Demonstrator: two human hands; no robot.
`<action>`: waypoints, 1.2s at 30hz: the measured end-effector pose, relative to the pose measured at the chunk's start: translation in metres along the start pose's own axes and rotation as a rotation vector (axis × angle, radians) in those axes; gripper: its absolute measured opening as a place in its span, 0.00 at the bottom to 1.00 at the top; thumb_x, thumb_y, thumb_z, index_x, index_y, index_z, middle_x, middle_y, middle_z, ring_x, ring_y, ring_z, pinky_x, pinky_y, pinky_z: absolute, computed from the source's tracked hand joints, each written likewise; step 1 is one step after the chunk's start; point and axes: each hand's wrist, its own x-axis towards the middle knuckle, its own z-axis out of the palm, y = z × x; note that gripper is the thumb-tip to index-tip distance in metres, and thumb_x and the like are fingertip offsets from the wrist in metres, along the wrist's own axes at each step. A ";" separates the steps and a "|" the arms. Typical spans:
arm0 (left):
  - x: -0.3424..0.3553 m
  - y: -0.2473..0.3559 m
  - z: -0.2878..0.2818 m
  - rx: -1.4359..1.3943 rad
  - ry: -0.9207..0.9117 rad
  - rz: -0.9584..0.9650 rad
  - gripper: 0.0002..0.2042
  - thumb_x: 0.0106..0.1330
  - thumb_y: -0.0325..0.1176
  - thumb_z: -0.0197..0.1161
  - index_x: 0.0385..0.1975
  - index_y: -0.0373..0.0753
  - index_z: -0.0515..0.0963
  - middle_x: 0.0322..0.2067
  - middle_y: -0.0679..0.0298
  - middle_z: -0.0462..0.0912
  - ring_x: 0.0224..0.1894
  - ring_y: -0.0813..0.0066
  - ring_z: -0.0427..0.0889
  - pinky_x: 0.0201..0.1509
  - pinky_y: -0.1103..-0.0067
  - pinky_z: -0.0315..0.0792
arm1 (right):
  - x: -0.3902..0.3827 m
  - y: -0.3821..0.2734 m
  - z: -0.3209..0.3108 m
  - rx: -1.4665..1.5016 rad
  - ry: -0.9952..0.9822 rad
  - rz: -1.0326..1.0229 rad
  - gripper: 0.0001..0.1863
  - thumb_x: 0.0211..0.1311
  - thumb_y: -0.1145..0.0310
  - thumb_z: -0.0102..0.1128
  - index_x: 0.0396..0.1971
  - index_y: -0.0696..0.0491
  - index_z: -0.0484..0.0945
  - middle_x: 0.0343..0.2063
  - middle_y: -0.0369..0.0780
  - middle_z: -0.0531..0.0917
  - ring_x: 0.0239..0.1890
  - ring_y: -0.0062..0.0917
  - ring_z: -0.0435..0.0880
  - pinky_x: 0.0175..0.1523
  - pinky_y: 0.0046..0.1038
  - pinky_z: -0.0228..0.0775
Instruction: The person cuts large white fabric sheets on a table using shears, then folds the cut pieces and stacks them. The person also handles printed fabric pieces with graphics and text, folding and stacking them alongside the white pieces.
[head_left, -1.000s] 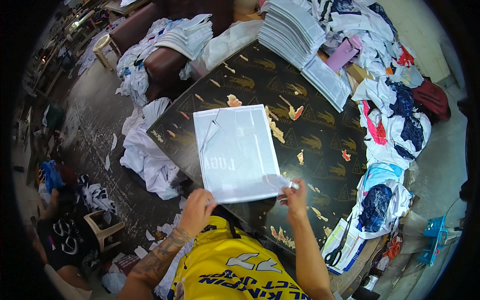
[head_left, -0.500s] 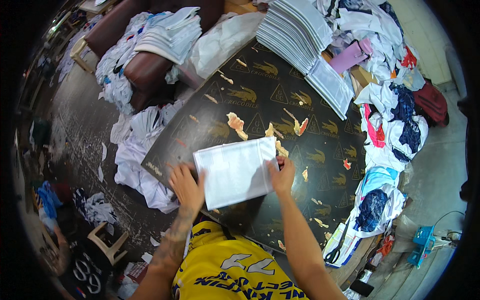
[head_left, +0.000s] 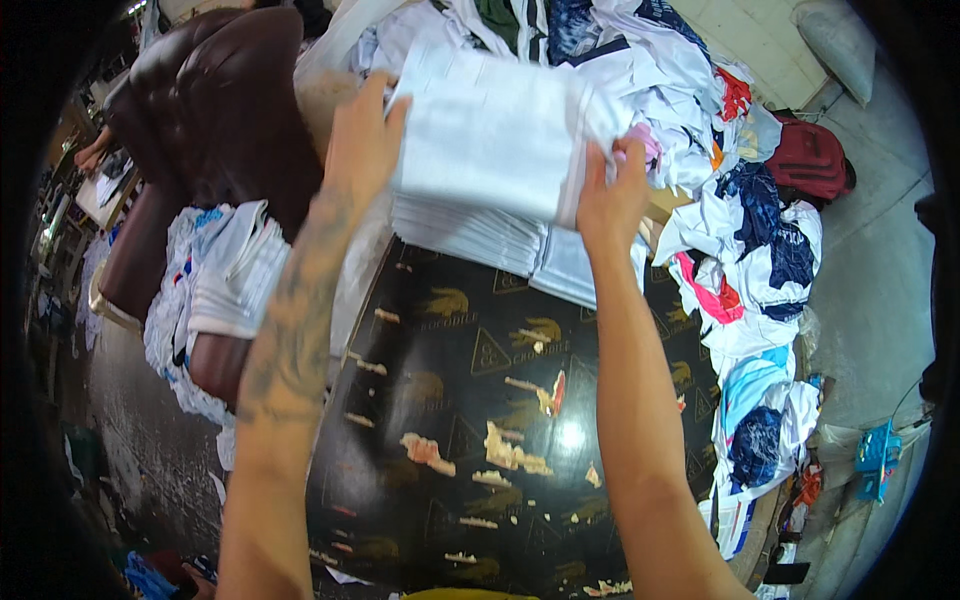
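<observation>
Between my two hands, a folded piece of white cloth [head_left: 490, 130] is held up at the far end of the black table [head_left: 450, 330]. My left hand [head_left: 365, 135] grips its left edge, the fingers partly behind the fabric. At the lower right corner, my right hand [head_left: 612, 195] pinches the cloth. Below it, a row of overlapping folded white cloths [head_left: 470, 238] lies on the table, its upper part hidden by the held piece. The held cloth is slightly blurred; I cannot tell whether it touches the row.
A brown leather sofa [head_left: 200, 90] stands at the left, with a pile of white cloths [head_left: 235, 270] on its near end. Loose white and navy garments [head_left: 760, 240] line the right side. A dark red bag [head_left: 810, 160] lies beyond them. Torn patches [head_left: 510, 450] mark the table's surface.
The folded cloth has gone from the near edge of the table to the far end, lifted in both hands. My arms are now stretched out, and the view has shifted forward.
</observation>
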 end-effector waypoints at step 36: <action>-0.416 0.264 0.197 0.488 -0.898 -0.154 0.42 0.71 0.50 0.65 0.82 0.43 0.58 0.84 0.48 0.48 0.86 0.45 0.42 0.85 0.41 0.33 | 0.026 0.510 -0.259 -0.007 0.248 0.778 0.25 0.62 0.63 0.79 0.52 0.63 0.84 0.42 0.48 0.90 0.35 0.34 0.91 0.41 0.36 0.81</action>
